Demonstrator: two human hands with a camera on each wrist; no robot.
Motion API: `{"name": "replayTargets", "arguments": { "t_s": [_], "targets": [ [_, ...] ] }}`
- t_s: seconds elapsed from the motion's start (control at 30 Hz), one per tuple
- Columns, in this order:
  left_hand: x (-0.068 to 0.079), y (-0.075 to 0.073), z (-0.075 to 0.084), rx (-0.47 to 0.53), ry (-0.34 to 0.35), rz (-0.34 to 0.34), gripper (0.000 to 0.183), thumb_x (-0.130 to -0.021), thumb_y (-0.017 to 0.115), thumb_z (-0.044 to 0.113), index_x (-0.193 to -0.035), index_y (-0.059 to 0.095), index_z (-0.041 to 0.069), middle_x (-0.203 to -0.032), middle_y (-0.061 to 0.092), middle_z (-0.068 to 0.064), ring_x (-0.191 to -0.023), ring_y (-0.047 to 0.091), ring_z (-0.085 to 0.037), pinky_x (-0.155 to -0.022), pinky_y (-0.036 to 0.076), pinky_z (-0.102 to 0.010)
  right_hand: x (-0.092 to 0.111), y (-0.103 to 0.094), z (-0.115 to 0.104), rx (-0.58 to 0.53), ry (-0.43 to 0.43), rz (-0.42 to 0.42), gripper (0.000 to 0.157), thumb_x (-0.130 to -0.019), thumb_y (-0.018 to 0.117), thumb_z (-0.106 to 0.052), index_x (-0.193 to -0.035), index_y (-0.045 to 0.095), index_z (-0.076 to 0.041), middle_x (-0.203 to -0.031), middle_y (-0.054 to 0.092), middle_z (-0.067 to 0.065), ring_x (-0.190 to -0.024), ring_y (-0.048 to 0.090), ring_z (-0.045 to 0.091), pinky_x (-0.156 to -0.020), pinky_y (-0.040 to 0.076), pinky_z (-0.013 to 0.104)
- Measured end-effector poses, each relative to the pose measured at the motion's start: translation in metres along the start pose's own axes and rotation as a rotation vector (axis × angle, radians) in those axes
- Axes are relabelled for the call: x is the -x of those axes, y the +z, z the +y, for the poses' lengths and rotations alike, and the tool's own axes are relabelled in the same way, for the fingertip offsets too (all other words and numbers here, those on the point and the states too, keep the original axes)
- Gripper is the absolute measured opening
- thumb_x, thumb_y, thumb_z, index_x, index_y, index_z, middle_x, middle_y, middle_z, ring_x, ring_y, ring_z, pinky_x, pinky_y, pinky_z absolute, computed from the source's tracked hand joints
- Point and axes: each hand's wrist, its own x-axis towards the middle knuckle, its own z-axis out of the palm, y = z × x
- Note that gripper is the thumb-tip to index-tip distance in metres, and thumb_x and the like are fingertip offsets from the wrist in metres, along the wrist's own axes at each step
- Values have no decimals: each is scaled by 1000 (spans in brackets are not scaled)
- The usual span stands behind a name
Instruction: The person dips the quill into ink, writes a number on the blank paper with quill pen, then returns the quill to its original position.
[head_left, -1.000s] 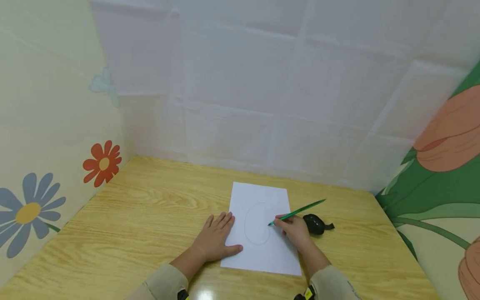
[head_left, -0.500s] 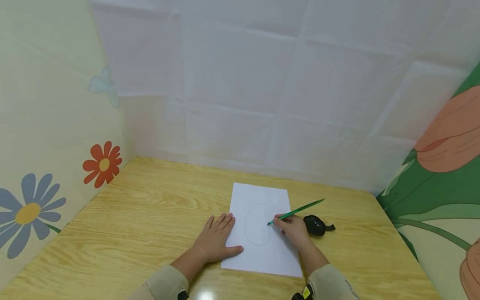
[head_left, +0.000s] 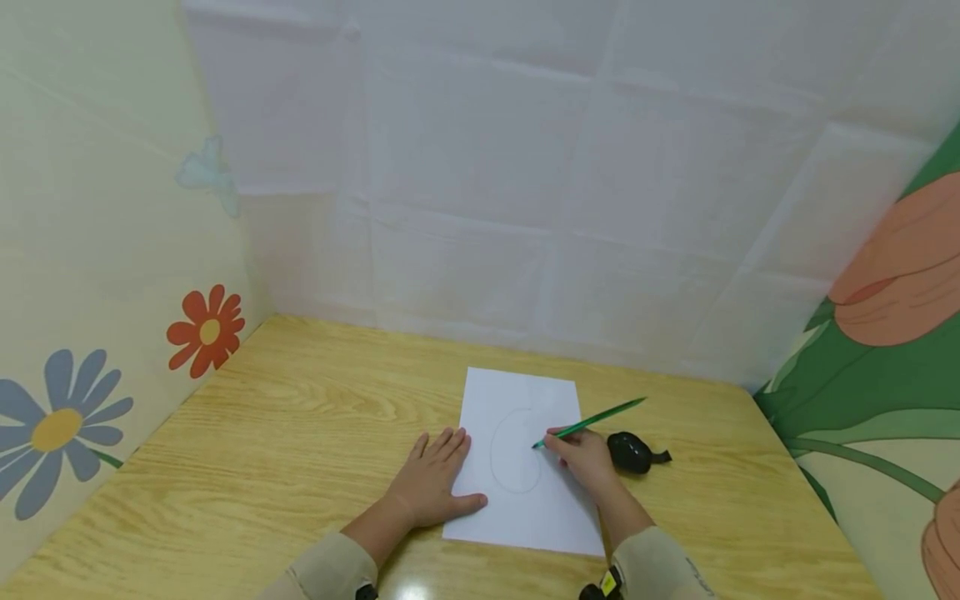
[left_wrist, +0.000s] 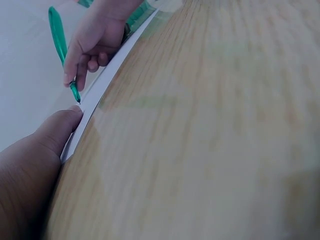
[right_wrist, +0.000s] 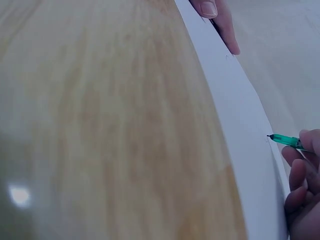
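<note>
A sheet of white paper (head_left: 517, 521) lies on the wooden table and bears a thin, rounded curve, open at its upper right. My left hand (head_left: 433, 483) rests flat at the paper's left edge, fingers spread and thumb on the sheet; the left wrist view shows that thumb (left_wrist: 60, 129) up close. In my right hand (head_left: 588, 462) is a slim green pen (head_left: 600, 416), pinched between thumb and fingers and slanting up to the right. Its dark tip is right at the paper, near the curve's right side. The right wrist view shows the pen's translucent green front (right_wrist: 285, 141).
Just right of the right hand sits a small, glossy black rounded object (head_left: 630, 452) with a short tab. The wooden table (head_left: 322, 417) meets a white sheet-covered wall (head_left: 465, 183) behind. Flower-printed panels (head_left: 97, 275) flank the table on both sides.
The pen tip has shifted slightly left and up over the paper, with the right hand moving along. The left hand has stayed in place on the sheet.
</note>
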Motion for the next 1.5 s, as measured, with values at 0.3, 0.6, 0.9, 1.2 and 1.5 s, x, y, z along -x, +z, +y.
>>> {"name": "replayTargets", "arguments": {
  "t_s": [0.3, 0.6, 0.9, 1.2, 1.5],
  "targets": [
    [1, 0, 1, 2, 5, 9, 98, -86, 51, 71, -153, 29, 4, -162, 26, -11, -152, 20, -30, -123, 8, -56, -2, 3, -2, -7, -18, 17, 28, -88, 72, -24, -107, 74, -3, -75, 68, 1, -65, 55, 13, -62, 45, 25],
    [1, 1, 0, -8, 6, 14, 98, -86, 50, 72, -153, 30, 3, -162, 26, -11, -152, 20, -30, -123, 9, -56, -4, 6, -2, -1, -32, 11, 29, -88, 72, -25, -107, 73, -2, -78, 69, 2, -65, 55, 13, -62, 45, 24],
    [0, 1, 1, -1, 6, 16, 98, -86, 51, 72, -153, 31, 3, -162, 27, -12, -151, 21, -31, -122, 9, -56, -7, 9, -2, 0, -59, 13, 29, -88, 72, -23, -106, 73, -1, -76, 68, 1, -63, 54, 12, -61, 44, 24],
    [0, 2, 1, -7, 2, 13, 99, -86, 51, 72, -153, 30, 3, -162, 27, -11, -152, 20, -30, -122, 9, -56, -7, 10, -3, 15, -62, 15, 29, -87, 73, -24, -106, 73, -2, -74, 67, 2, -63, 54, 12, -61, 44, 24],
    [0, 1, 0, -6, 1, 11, 99, -86, 51, 72, -153, 30, 3, -162, 26, -11, -152, 20, -30, -122, 9, -56, -9, 15, -6, -2, -60, 22, 27, -87, 73, -22, -105, 74, -2, -74, 67, 2, -61, 53, 12, -59, 44, 23]
  ]
}}
